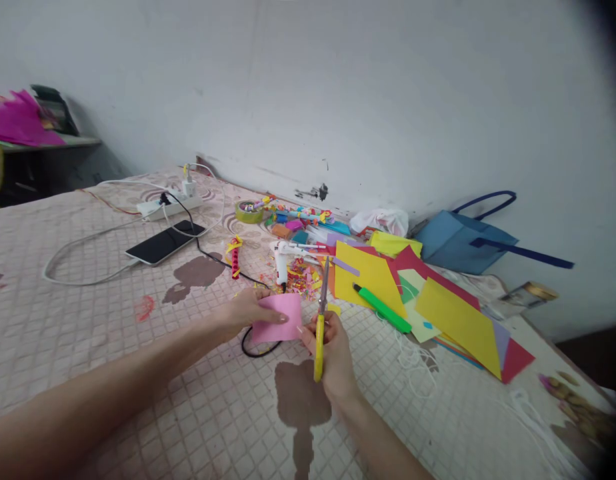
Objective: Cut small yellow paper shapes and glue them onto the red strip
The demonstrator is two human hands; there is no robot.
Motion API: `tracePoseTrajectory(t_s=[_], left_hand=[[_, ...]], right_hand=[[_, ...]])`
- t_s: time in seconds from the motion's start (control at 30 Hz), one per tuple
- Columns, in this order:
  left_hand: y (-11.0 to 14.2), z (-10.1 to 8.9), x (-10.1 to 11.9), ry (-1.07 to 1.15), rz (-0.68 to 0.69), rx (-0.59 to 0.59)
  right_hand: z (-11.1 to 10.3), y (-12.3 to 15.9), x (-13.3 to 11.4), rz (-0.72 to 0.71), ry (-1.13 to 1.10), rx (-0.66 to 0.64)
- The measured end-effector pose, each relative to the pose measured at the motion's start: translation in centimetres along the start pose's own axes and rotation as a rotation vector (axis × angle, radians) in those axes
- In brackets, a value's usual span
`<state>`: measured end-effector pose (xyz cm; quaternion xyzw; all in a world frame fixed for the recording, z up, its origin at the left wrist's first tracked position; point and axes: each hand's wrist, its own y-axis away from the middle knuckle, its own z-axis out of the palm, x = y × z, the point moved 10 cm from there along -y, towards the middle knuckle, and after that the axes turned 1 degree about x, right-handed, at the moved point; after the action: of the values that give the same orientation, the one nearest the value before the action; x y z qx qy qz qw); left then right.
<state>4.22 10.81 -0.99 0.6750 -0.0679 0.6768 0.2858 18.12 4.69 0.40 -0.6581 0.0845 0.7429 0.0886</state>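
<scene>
A small pink paper piece [273, 328] is pinched in my left hand [251, 313], thumb on top. My right hand [335, 353] grips yellow-handled scissors [320, 340], their blades pointing away from me and looking closed. The right fingertips are at the paper's right edge; whether they press on it I cannot tell. Just beyond the paper, a white glue gun [281, 260] stands on the table amid colourful paper scraps [305, 277]. Its black cord loops under the paper. To the right of the scissors lies a green marker [383, 309] on a yellow sheet [363, 273].
Coloured sheets [461, 320] and white string [415, 360] spread to the right, with a blue bag [463, 240] behind. On the left are a phone [165, 242], a power strip [169, 207] and cables. A green tape roll [249, 212] and a red paper roll [235, 260] stand farther back.
</scene>
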Motion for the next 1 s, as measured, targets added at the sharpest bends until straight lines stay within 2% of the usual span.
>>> tracePoseTrajectory(t_s=[0.1, 0.17, 0.27, 0.4, 0.5, 0.6, 0.77, 1.0], left_hand=[[0.1, -0.8, 0.7, 0.024, 0.012, 0.036], [0.1, -1.5, 1.2, 0.065, 0.012, 0.051], [0.0, -2.6, 1.9, 0.150, 0.010, 0.059], [-0.3, -3.9, 2.4, 0.294, 0.009, 0.072], [-0.5, -4.5, 2.5, 0.392, -0.009, 0.076], [-0.7, -4.8, 2.5, 0.481, -0.023, 0.067], [-0.9, -5.2, 2.1, 0.537, -0.056, 0.069], [-1.0, -5.3, 2.2, 0.541, -0.048, 0.051]], right_hand=[[-0.3, 0.0, 0.5, 0.012, -0.003, 0.002], [0.0, 0.1, 1.2, 0.048, -0.057, -0.042], [2.1, 0.9, 2.0, 0.121, -0.214, -0.226], [5.5, 3.2, 1.7, 0.191, -0.446, -0.456], [7.8, 5.6, 1.7, 0.312, -0.495, -0.653], [8.8, 7.3, 2.1, 0.437, -0.496, -0.788], [9.0, 8.1, 2.2, 0.491, -0.457, -0.861], [9.1, 8.0, 2.4, 0.494, -0.554, -0.855]])
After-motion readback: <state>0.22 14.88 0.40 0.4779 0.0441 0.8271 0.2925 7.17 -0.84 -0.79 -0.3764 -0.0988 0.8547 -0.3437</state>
